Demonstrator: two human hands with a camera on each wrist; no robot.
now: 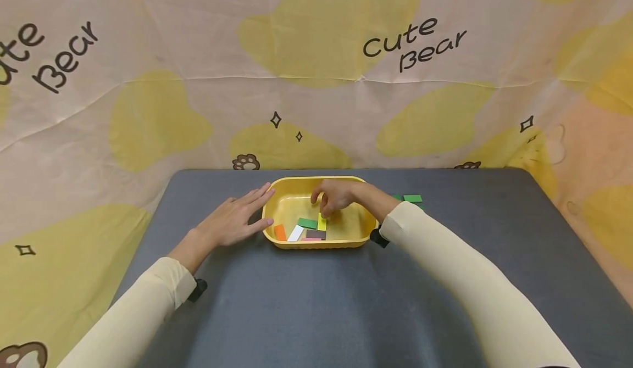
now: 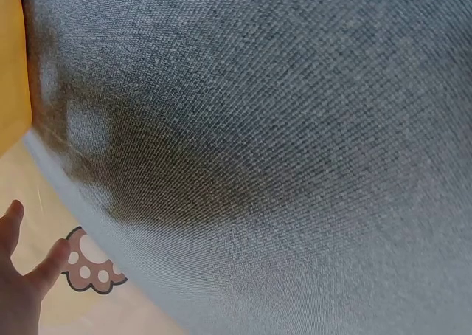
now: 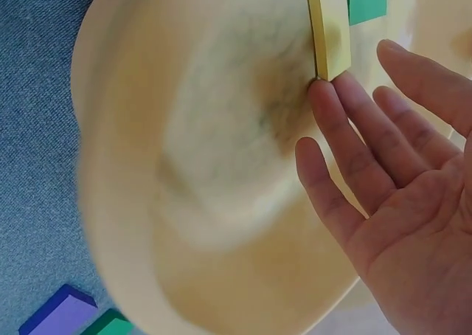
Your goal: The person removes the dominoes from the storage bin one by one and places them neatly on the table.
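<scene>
A yellow plastic basin (image 1: 292, 244) stands on the table. Inside lie flat blocks: yellow (image 1: 322, 223), green (image 1: 307, 223), white (image 1: 295, 233), orange (image 1: 280, 232), dark brown (image 1: 316, 234) and pink (image 1: 311, 239). My right hand (image 1: 337, 195) reaches in over the right wall, with fingertips at the end of the yellow block; in the right wrist view its fingers (image 3: 346, 147) are extended and only loosely bent. The left hand (image 1: 237, 217) is spread beside the basin, fingertips at its left rim. Only part of that hand shows in the left wrist view.
Right of the basin, a green block (image 1: 412, 198) lies on the dark grey table (image 1: 296, 302), partly near my right forearm. The right wrist view shows a purple block (image 3: 59, 313) and a green one outside the basin. A patterned cloth (image 1: 316, 99) hangs behind the table.
</scene>
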